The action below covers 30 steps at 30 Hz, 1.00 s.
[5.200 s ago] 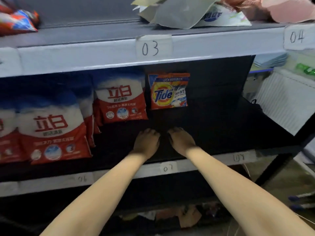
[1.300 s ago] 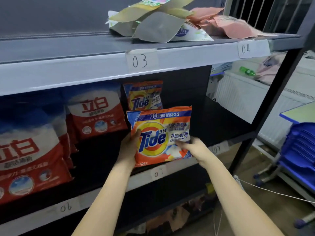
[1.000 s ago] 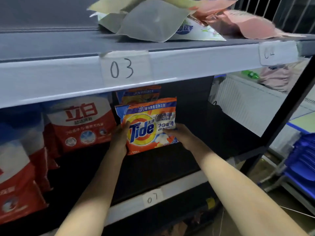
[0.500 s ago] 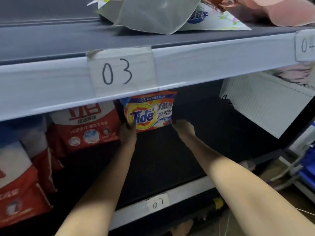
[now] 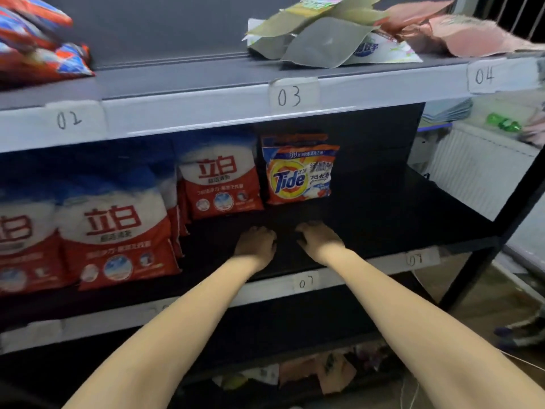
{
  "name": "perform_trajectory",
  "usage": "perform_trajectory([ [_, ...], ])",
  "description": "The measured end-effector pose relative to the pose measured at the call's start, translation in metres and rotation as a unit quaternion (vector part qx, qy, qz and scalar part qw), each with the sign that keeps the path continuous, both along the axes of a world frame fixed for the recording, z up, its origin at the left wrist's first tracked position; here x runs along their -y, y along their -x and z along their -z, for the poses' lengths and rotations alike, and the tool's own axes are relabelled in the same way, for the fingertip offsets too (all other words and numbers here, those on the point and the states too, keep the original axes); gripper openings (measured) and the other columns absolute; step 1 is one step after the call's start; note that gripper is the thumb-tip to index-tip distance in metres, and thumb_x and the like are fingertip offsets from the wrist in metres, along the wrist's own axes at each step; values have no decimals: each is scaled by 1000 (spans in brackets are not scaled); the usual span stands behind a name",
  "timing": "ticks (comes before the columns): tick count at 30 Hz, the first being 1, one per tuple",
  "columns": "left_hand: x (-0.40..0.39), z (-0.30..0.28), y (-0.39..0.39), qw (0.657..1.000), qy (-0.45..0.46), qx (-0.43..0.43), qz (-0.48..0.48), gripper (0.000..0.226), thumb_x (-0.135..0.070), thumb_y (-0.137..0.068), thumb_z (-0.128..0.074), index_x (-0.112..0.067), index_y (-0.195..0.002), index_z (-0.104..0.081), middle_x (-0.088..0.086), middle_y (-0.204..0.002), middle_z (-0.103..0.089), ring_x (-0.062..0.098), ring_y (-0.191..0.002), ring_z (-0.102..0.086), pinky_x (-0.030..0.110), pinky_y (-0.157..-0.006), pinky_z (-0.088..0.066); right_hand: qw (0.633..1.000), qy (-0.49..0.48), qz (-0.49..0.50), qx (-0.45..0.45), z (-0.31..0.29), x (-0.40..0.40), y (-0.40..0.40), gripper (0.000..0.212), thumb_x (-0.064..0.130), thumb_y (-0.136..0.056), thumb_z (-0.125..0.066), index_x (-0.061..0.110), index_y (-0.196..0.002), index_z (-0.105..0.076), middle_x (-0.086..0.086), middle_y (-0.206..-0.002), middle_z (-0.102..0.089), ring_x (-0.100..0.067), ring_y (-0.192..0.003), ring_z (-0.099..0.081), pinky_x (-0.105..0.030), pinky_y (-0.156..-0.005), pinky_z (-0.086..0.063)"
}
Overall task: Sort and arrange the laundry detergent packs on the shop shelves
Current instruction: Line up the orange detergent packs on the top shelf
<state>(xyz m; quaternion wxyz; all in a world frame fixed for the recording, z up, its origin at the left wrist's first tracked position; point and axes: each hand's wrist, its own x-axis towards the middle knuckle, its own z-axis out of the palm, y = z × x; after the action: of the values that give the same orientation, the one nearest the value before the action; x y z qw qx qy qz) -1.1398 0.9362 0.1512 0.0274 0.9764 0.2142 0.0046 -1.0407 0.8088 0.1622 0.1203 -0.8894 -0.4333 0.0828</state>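
Tide pack (image 5: pixel 299 175) is stood upright at shelf (image 5: pixel 383 219) back, right of red-white packs (image 5: pixel 219 184). Left hand (image 5: pixel 256 242) and right hand (image 5: pixel 318 239) are rested empty, fingers loosely curled, in front. Unsupported pack could be tipped forward.

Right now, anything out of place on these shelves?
Yes. The top shelf holds a loose heap of flat pouches lying overlapped and askew, while below the Tide pack and red packs stand upright.
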Motion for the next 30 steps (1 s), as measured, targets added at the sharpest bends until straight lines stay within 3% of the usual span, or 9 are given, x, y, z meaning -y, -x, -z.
perform_trajectory([
  [4, 0, -47, 40, 998, -58, -24, 12, 37, -29, -100, -38, -17, -132, -51, 7, -135, -48, 27, -124, -44, 37, -101, -39, 998, -13, -55, 38, -37, -1, 32, 41, 24, -97, -47, 16, -137, -44, -9, -141, -45, -26, -126, -44, -32, -100, -38],
  [10, 2, -131, 103, 991, -112, 76, 21, 30, -31, -96, -43, -13, -112, -60, 10, -111, -63, 27, -101, -58, 36, -80, -46, 985, -88, -115, 96, -120, -3, 77, 36, 27, -92, -53, 11, -124, -58, -8, -123, -62, -25, -111, -57, -34, -91, -47],
  [14, -8, -186, 155, 976, -148, 155, 42, 35, -39, -96, -46, -18, -120, -60, 4, -113, -61, 26, -108, -54, 39, -86, -47, 970, -143, -147, 133, -182, -5, 117, 35, 31, -92, -57, 16, -124, -58, -1, -121, -62, -18, -109, -57, -27, -88, -45],
  [18, -38, -236, 215, 971, -109, 209, 49, 26, -35, -95, -50, -23, -113, -64, -4, -110, -64, 17, -103, -56, 33, -86, -46, 957, -202, -169, 118, -239, -27, 168, 25, 27, -92, -57, 19, -114, -62, 2, -109, -66, -14, -100, -60, -27, -87, -45],
  [20, -57, -259, 248, 968, -87, 231, 35, 22, -33, -94, -52, -24, -108, -66, -7, -107, -67, 13, -99, -60, 28, -83, -45, 950, -230, -172, 119, -259, -47, 192, 22, 26, -91, -58, 18, -111, -64, 1, -103, -69, -14, -93, -61, -32, -88, -47],
  [25, -126, -302, 324, 959, -76, 272, -23, 20, -29, -93, -54, -21, -105, -68, -10, -95, -64, 7, -90, -59, 23, -76, -41, 935, -273, -191, 121, -291, -115, 244, 20, 24, -92, -58, 16, -109, -65, 5, -89, -65, -15, -83, -60, -29, -80, -48],
  [30, -218, -321, 375, 929, -118, 326, -128, 20, -28, -93, -54, -20, -103, -69, -3, -101, -68, 14, -95, -59, 28, -79, -41, 929, -270, -221, 124, -303, -206, 291, 22, 23, -92, -57, 12, -110, -65, -2, -103, -68, -20, -93, -61, -34, -84, -50],
])
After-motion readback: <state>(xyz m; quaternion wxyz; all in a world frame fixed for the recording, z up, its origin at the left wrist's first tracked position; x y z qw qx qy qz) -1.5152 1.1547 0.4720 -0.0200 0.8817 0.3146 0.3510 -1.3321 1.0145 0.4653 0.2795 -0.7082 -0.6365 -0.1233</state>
